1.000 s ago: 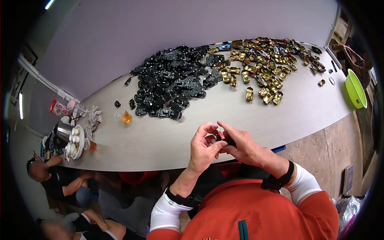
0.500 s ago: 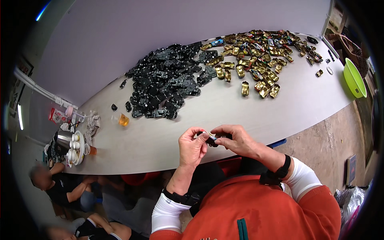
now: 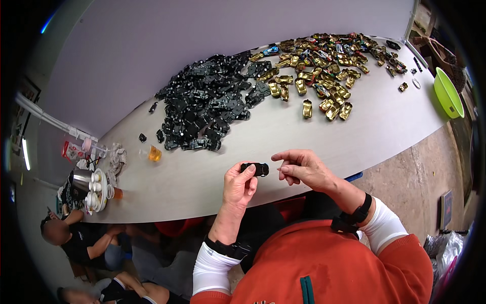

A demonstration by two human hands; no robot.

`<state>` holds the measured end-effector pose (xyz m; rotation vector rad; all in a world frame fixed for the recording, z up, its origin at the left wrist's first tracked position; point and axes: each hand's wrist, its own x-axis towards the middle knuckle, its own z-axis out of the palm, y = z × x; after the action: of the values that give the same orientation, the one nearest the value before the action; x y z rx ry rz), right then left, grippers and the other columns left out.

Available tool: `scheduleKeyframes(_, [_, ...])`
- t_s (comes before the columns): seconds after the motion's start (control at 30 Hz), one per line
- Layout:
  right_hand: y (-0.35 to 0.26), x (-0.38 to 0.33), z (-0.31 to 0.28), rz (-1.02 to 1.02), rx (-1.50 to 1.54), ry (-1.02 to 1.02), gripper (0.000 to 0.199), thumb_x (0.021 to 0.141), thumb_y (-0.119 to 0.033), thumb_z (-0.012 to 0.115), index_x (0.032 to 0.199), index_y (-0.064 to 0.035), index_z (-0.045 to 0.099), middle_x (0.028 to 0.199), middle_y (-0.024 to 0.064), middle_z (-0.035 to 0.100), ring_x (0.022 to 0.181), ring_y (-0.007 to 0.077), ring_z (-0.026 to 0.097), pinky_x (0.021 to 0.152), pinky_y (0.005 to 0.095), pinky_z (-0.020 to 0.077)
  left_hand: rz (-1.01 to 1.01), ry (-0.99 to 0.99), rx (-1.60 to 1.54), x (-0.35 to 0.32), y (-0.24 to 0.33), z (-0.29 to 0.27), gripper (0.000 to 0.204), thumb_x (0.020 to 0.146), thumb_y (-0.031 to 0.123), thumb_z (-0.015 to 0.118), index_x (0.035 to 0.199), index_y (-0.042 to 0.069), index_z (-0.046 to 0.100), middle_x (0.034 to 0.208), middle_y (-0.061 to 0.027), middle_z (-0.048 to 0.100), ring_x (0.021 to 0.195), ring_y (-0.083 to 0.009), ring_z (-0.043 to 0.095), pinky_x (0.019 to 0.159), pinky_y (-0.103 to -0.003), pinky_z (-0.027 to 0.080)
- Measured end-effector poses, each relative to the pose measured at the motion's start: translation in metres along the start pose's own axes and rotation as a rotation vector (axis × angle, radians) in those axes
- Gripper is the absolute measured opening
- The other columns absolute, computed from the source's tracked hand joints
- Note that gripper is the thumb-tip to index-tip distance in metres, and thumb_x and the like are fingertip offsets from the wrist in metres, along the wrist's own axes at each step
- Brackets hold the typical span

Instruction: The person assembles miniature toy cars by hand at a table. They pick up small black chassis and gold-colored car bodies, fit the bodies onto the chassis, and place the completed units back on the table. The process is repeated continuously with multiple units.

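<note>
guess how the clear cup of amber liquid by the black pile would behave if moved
The clear cup could tip or slosh, being narrow and part filled with amber liquid. It would probably slide, as the table looks smooth. Its thin-looking wall may flex if squeezed.

Left hand [image 3: 238,185] pinching, thumb [image 3: 248,173] uppermost, right hand [image 3: 305,170] near but apart — fingers [image 3: 286,155] half-curled, thumb perhaps touching one.

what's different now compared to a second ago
The right hand has let go of the toy car and moved off rightward. The left hand alone holds it, its black side now showing instead of bright colours. The black heap and gold cars stayed put.
</note>
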<state>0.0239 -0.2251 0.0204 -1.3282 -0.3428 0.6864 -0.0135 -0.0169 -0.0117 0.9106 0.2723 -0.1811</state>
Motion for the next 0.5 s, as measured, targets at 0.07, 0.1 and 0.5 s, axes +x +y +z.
scheduleKeyframes(0.07, [0.000, 0.002, 0.001, 0.007, 0.011, -0.023, 0.036, 0.087, -0.006, 0.051, 0.121, 0.0029, 0.046, 0.075, 0.0054, 0.062, 0.060, 0.0068, 0.056, 0.050, 0.0186, 0.0437, -0.034, -0.004, -0.013, 0.000, 0.000, 0.001, 0.012, 0.082, 0.008, 0.062, 0.086, -0.001, 0.055, 0.072, -0.0079, 0.058, 0.042, -0.0097, 0.048, 0.030, -0.019, 0.033])
scheduleKeyframes(0.1, [0.002, 0.003, 0.004, 0.009, 0.022, -0.024, 0.037, 0.086, -0.005, 0.052, 0.121, 0.0029, 0.046, 0.075, 0.0053, 0.063, 0.060, 0.0070, 0.056, 0.049, 0.0185, 0.0435, -0.040, -0.014, -0.009, -0.001, 0.000, 0.004, 0.011, 0.083, 0.009, 0.062, 0.086, 0.000, 0.055, 0.071, -0.0077, 0.058, 0.042, -0.0095, 0.048, 0.030, -0.019, 0.033])
scheduleKeyframes(0.5, [0.014, 0.003, 0.004, 0.040, 0.001, 0.014, 0.017, 0.087, -0.013, 0.056, 0.094, 0.0015, 0.064, 0.069, 0.0018, 0.060, 0.058, 0.0051, 0.053, 0.049, 0.0186, 0.0416, -0.033, -0.063, -0.014, 0.001, -0.004, 0.005, 0.012, 0.085, 0.008, 0.058, 0.090, -0.002, 0.056, 0.073, -0.0102, 0.060, 0.040, -0.0081, 0.046, 0.029, -0.017, 0.033])
